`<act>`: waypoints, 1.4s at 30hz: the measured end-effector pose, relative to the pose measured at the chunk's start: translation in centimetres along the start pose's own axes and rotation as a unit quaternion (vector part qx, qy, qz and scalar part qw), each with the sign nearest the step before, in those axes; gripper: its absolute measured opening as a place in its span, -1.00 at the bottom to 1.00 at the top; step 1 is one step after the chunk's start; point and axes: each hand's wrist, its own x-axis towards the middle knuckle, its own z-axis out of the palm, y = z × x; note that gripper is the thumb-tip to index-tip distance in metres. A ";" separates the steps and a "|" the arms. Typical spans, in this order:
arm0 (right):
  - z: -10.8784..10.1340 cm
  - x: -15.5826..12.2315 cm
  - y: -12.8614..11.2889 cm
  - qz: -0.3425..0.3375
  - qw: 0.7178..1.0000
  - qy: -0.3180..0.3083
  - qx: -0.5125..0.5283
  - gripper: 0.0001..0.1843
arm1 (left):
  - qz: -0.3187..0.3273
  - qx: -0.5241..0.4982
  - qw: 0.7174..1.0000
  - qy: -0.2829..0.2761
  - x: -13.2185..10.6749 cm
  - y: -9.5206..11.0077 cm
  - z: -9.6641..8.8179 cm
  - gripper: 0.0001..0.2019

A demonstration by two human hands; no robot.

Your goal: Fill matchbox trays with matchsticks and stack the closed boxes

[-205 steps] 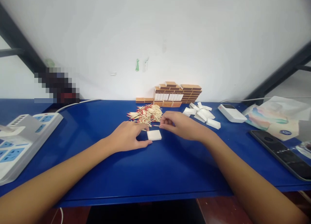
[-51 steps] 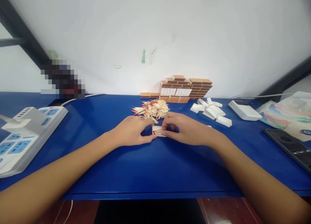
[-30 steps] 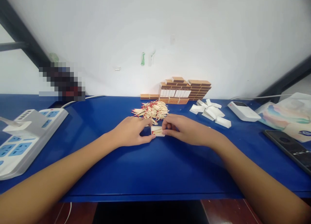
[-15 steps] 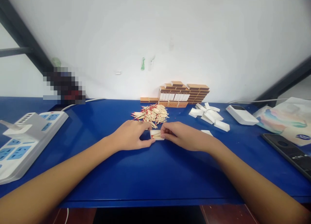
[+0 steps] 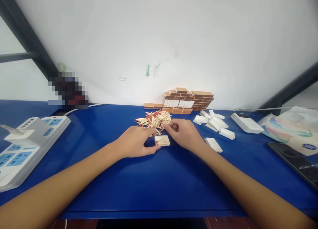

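Observation:
A small white matchbox tray [image 5: 167, 138] lies on the blue table with some red-headed matches [image 5: 161, 142] inside. My left hand [image 5: 135, 141] grips its left end, thumb at the near corner and forefinger at the far one. Just behind the tray spreads a loose pile of matches [image 5: 155, 118]. At the pile's right front edge, the fingertips of my right hand [image 5: 185, 133] are pinched together; what is between them is hidden. Right of that hand a white tray [image 5: 213, 144] rests by itself.
Stacked brown matchboxes [image 5: 184, 98] stand against the wall behind the pile. Several white trays [image 5: 216, 123] lie heaped to the right, near a white device [image 5: 247, 123], a tissue pack [image 5: 293, 129] and a phone [image 5: 293, 161]. A power strip [image 5: 53, 136] occupies the left side.
My right hand has moved from the tray up and right to the edge of the match pile. The tray's right end is now uncovered. My left hand stays at the tray.

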 end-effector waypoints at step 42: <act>-3.4 -0.5 -0.3 -0.129 0.981 -0.141 0.011 -0.82 | 0.023 0.015 0.999 0.039 0.1 -0.8 -0.1 -0.66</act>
